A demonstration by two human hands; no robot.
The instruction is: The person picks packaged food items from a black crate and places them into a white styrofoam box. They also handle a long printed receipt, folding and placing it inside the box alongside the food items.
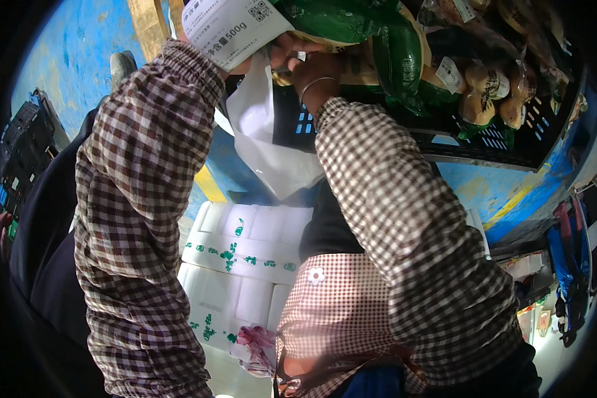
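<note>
My left hand (239, 67) is mostly hidden behind a roll of white printed labels (234, 32) at the top left; its fingers seem to be around the roll. A long white strip of backing paper (263, 144) hangs below it. Close by on the right, my right hand (316, 72), with a bracelet at the wrist, has its fingers bent near a green plastic produce bag (328, 22). What those fingertips touch is hard to make out. More green bags (400, 64) lie beside it in a black plastic crate (482, 159).
Bagged pale produce (477, 97) with white labels fills the crate's right part. White foam boxes (244, 248) with green writing stand below. Black crates (25, 144) are at the far left, near a person's dark-clothed leg (54, 278). The floor (79, 45) is blue.
</note>
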